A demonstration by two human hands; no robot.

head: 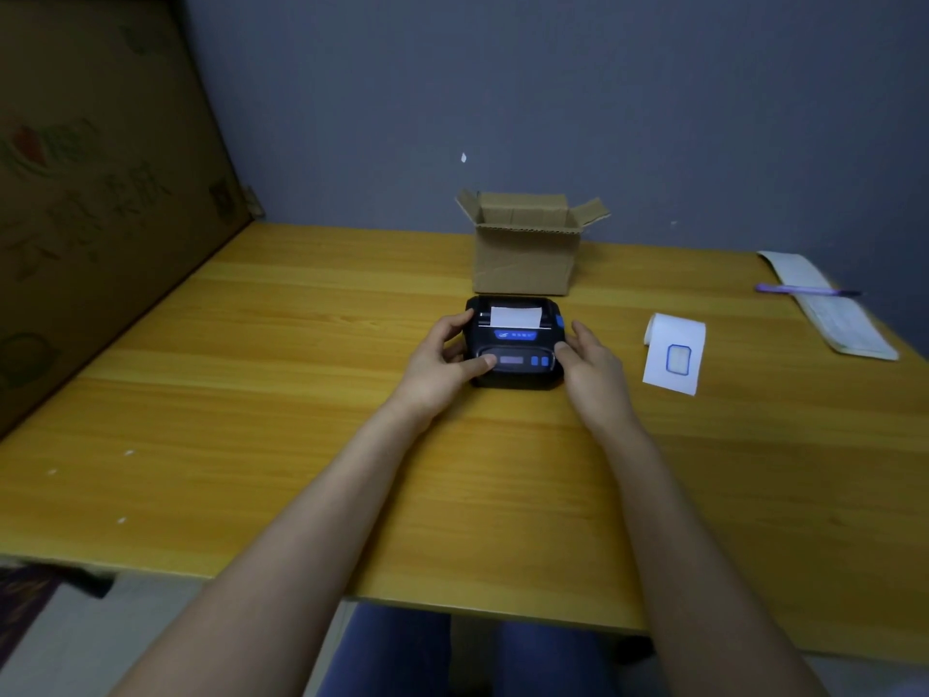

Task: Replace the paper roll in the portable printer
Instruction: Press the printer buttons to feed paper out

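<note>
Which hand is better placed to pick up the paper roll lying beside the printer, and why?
Right, probably. The paper roll lies on the table to the right of the printer, nearer the right hand; the left hand would have to cross over.

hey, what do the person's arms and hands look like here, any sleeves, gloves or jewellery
Both forearms are bare up to the frame's bottom edge: no sleeves show. The left hand and right hand wear no gloves, and no rings, watch or bracelets are visible. Nails look short and unpainted, though the image is dim.
</note>
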